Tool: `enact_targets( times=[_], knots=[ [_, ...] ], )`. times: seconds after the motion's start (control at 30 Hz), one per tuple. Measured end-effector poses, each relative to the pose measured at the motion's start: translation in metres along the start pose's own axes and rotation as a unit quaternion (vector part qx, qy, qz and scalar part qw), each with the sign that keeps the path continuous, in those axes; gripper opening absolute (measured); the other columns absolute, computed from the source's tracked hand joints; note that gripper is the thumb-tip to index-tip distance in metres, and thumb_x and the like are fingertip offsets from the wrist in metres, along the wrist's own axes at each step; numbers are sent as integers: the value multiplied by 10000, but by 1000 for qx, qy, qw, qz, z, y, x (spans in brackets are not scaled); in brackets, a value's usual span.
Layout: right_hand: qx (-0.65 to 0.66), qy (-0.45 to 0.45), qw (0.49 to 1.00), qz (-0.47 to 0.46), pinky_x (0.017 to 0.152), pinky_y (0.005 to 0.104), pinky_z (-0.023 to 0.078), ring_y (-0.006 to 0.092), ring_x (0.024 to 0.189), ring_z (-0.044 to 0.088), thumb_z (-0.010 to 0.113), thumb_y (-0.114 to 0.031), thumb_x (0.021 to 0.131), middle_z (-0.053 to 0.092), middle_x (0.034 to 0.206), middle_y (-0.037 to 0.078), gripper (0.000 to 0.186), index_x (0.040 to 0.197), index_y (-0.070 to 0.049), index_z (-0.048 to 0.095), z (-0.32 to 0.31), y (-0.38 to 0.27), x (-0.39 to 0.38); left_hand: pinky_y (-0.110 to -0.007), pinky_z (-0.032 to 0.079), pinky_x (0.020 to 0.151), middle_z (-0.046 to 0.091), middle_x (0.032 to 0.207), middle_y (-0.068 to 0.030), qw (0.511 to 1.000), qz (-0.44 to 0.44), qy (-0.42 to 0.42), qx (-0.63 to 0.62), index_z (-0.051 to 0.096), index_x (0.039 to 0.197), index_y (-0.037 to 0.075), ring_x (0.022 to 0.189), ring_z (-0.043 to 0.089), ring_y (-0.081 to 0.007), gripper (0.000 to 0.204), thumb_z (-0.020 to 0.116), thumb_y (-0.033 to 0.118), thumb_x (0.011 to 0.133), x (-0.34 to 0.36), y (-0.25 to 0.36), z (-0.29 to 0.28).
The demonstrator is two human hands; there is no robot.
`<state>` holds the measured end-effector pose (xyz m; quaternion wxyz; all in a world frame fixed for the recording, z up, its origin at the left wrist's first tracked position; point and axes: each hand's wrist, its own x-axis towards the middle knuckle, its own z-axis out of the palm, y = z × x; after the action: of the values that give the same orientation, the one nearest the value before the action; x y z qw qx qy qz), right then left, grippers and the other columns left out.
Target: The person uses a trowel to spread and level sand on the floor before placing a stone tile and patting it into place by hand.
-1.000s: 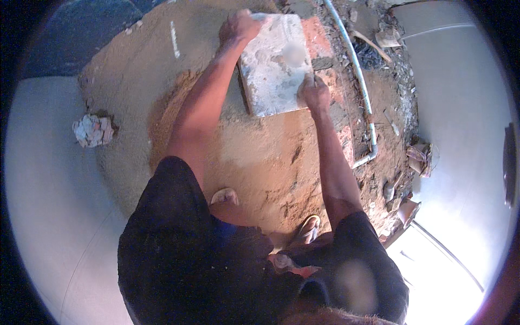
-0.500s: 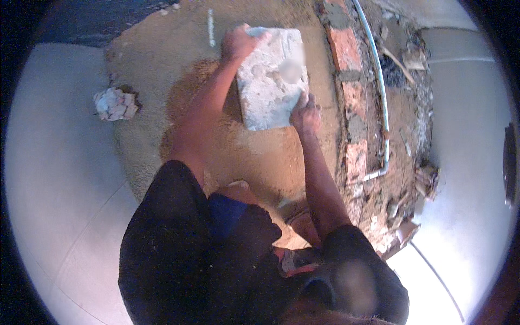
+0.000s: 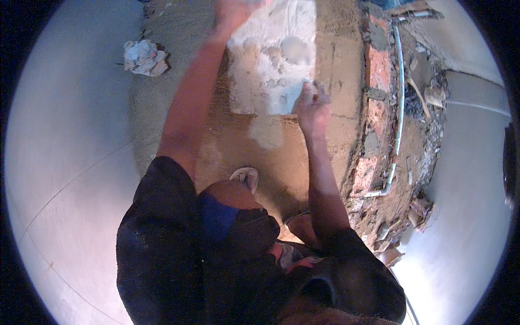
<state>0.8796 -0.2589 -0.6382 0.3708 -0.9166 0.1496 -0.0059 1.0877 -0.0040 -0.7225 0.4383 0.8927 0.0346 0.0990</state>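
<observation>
A whitish rectangular slab [image 3: 265,70], smeared with grey and brown patches and pale blue near one corner, lies over the sandy floor ahead of me. At its far left edge is my left hand [image 3: 234,15], blurred and partly cut off by the top of the picture; its fingers appear bent over the slab's edge. My right hand [image 3: 314,108] grips the near right corner with curled fingers. Whether the slab rests fully on the ground or is slightly raised, I cannot tell. Brown damp sand [image 3: 227,146] spreads between it and my feet.
Crumpled paper [image 3: 145,58] sits by the left wall [image 3: 70,135]. To the right runs a low row of red bricks and mortar [image 3: 377,70], with a pale pipe [image 3: 401,97] alongside. Rubble [image 3: 428,130] lies beyond it. My shoe [image 3: 245,177] stands on the sand.
The slab and both hands now sit higher in the picture, farther from me, and the slab looks straighter. The whole view has shifted, bringing the crumpled paper up and the brick row rightward.
</observation>
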Motion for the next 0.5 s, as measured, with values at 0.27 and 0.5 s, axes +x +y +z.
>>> enact_targets(
  times=[0.27, 0.5],
  knots=[
    [33, -96, 994, -28, 796, 403, 501, 366, 873, 660, 530, -394, 992, 695, 918, 217, 437, 1130, -6, 675, 61, 50, 40, -432, 529, 813, 727, 969, -138, 995, -101, -22, -6, 715, 1018, 92, 909, 695, -323, 645, 787, 643, 690, -15, -36, 7],
    [143, -91, 985, 14, 738, 459, 520, 392, 760, 652, 535, -373, 983, 689, 847, 230, 445, 1113, 30, 670, 33, -22, -32, -448, 515, 691, 709, 818, -199, 998, 5, 53, 16, 719, 860, 17, 787, 708, -295, 259, 767, 259, 779, -23, 39, -90]
  ],
)
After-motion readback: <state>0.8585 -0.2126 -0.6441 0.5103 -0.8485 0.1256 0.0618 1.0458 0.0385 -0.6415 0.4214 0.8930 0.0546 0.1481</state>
